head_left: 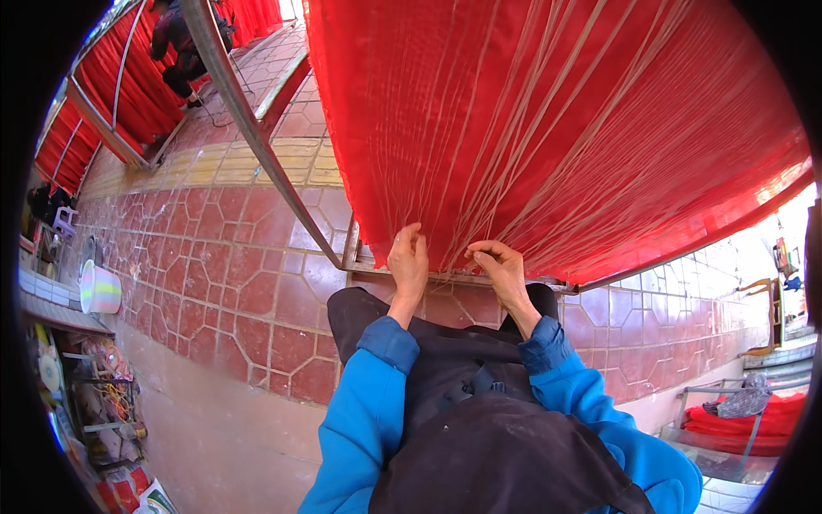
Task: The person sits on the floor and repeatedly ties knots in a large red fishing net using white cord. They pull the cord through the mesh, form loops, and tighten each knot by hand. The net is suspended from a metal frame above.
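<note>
Red cloth [377, 111] hangs in front of me. Many long pale threads [522, 128] run down over it and draw together toward its lower edge. My left hand [409, 264] is raised at the cloth's lower left, fingers closed together on fine threads. A short way to the right, my right hand [502, 272] pinches a bunch of the threads between thumb and fingertips. Both hands are just above my knees and apart from each other. Thread ends hang loosely between them; single strands in the fingers are too fine to make out.
A metal frame [295, 193] borders the cloth on the left, with a lower bar by my knees. Another person [184, 51] sits at red cloth at the far left. A striped bucket [101, 287] and a cluttered shelf [103, 385] stand left; red fabric [745, 424] lies right.
</note>
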`<state>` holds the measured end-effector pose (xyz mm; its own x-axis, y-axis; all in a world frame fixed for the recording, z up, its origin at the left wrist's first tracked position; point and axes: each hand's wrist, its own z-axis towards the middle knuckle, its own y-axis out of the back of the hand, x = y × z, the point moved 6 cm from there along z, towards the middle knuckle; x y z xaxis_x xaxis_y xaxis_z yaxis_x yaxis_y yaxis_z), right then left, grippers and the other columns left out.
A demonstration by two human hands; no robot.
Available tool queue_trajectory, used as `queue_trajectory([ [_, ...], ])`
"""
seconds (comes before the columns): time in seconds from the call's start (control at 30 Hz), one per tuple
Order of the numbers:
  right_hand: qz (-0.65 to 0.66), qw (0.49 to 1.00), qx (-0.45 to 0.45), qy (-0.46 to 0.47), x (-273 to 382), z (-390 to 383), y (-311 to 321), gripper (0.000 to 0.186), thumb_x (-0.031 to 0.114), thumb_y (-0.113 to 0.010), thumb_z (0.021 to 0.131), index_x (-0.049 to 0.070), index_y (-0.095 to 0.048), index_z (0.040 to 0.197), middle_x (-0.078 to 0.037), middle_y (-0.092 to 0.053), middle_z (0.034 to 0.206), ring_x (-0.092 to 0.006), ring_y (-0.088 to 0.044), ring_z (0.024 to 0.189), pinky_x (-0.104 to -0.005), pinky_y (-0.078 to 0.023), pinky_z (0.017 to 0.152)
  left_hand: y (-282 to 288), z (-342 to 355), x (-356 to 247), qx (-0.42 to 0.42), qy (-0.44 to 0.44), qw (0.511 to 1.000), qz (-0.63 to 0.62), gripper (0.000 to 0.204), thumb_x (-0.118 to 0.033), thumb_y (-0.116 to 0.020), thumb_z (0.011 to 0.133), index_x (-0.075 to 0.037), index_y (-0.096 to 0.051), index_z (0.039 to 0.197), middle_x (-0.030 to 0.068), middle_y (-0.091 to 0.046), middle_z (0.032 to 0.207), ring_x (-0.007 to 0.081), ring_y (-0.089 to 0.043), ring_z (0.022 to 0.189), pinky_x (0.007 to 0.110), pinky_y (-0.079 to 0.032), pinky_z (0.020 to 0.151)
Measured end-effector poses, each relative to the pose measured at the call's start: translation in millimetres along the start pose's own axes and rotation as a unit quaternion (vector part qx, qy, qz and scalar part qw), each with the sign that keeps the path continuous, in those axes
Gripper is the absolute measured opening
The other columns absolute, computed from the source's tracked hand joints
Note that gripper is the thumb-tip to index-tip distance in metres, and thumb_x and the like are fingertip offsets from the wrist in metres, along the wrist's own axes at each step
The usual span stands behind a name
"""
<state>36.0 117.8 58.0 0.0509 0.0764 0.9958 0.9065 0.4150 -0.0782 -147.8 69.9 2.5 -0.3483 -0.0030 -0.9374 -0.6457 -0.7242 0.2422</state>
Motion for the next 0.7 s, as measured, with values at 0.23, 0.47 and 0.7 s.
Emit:
queue_trajectory([
  [0.23,-0.044,0.999,-0.007,0.01,-16,11,1,0.015,0.003,-0.058,0.086,0.0,-0.068,0.097,-0.001,-0.064,0.084,-0.0065,-0.056,0.074,-0.0207,-0.045,0.068,-23,25,3,-0.009,0.026,0.993,0.119,0.018,-0.015,-0.061,0.082,-0.009,-0.065,0.098,0.013,-0.065,0.091,0.0321,-0.064,0.083,0.043,-0.049,0.071],
  [0.47,-0.057,0.998,-0.004,-0.011,-27,15,6,0.018,0.003,-0.058,0.086,0.001,-0.067,0.102,-0.001,-0.063,0.084,-0.0069,-0.055,0.072,-0.0202,-0.045,0.066,-30,28,13,-0.004,0.015,0.993,0.12,0.012,-0.016,-0.061,0.081,-0.008,-0.065,0.088,0.0128,-0.063,0.085,0.032,-0.062,0.079,0.043,-0.048,0.069],
  [0.7,-0.377,0.902,-0.071,0.197,-3,22,-9,0.027,0.013,-0.06,0.087,0.0,-0.063,0.11,-0.007,-0.065,0.095,-0.0117,-0.059,0.083,-0.0254,-0.048,0.071,-4,-23,10,0.0,0.028,0.999,-0.02,0.007,-0.008,-0.06,0.084,-0.001,-0.061,0.084,0.0057,-0.059,0.071,0.0143,-0.055,0.064,0.029,-0.044,0.059],
])
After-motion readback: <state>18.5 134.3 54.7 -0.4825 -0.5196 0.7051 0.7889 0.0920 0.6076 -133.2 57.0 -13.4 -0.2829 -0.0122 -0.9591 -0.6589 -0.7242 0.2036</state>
